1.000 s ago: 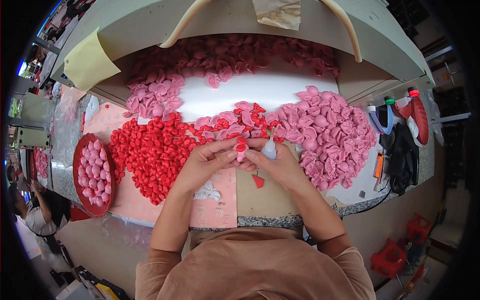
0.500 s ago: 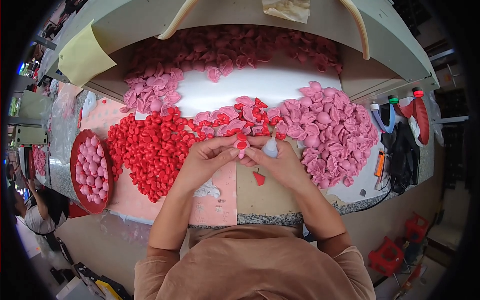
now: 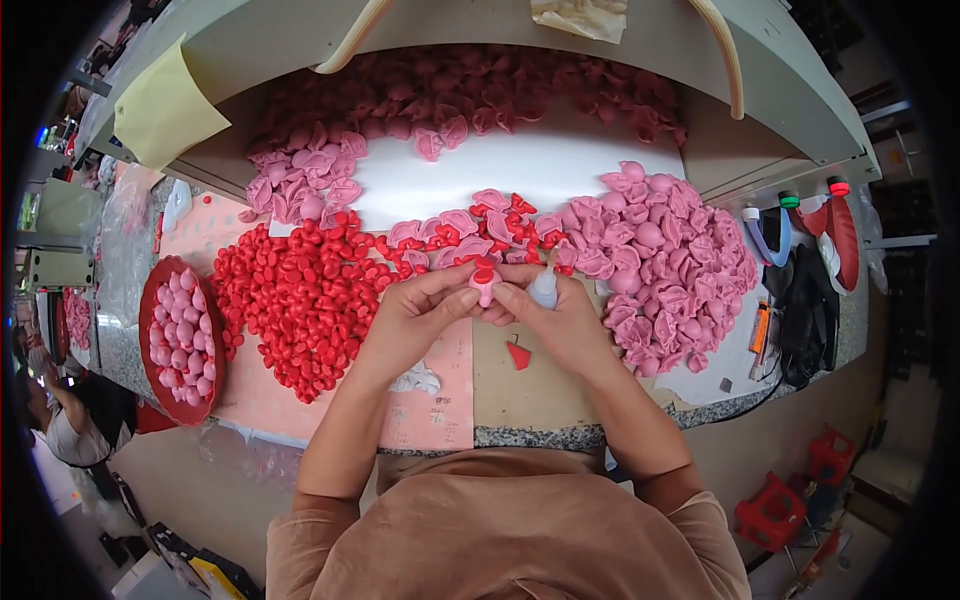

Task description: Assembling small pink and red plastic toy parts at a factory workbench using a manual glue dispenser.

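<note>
Between my two hands is a small pink plastic piece (image 3: 482, 293) with a glossy red part (image 3: 484, 272) on its upper side. My left hand (image 3: 420, 318) pinches it with thumb and fingers from the left. From the right, the thumb and fingertips of my right hand (image 3: 560, 322) press on it too. That same hand also keeps a small translucent squeeze bottle (image 3: 543, 290) with a thin nozzle, tilted upward against its fingers. Just beyond my fingertips lie pink shell-shaped pieces with red parts on them (image 3: 465, 225).
Red parts (image 3: 300, 300) are heaped at left, beside a red bowl (image 3: 160, 390) of pink balls. A pink heap (image 3: 665, 260) lies right; more pieces fill the hood (image 3: 800, 90) behind. A red tag (image 3: 518, 354) lies near my right wrist. Bottles and a black bag (image 3: 805, 310) stand far right.
The pink piece and its red part have shifted very slightly between my fingers. Both hands keep nearly the same place and hold. At far left, another person has moved a little.
</note>
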Tool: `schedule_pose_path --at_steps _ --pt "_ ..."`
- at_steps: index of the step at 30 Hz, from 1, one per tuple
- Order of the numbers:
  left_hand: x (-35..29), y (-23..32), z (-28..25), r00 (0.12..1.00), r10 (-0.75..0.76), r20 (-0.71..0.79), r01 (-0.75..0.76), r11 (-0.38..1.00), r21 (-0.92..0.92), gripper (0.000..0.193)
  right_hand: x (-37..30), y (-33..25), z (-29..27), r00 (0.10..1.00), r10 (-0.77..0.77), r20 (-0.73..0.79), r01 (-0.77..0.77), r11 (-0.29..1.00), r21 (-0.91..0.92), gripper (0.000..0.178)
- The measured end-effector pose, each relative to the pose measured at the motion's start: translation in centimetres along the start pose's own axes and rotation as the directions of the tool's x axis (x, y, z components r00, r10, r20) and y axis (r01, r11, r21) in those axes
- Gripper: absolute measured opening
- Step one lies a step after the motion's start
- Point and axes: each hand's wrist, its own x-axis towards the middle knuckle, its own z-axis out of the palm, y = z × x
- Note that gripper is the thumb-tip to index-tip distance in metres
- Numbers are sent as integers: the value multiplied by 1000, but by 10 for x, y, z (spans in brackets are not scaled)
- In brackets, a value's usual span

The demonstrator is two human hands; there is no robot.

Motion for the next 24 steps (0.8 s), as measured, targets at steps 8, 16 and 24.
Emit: schedule_pose_path --at_steps 8,16,24 --pt "-1 0 -2 1000 -9 -2 9 1000 5 33 -2 3 4 988 -151 -28 151 988 11 32" --pt "-2 2 -1 1000 16 16 -16 999 33 31 -1 5 -3 998 -65 15 65 998 -1 32" --pt "-1 -3 -2 999 41 -14 -40 997 67 29 -2 4 -1 997 -80 -6 80 997 -9 31"
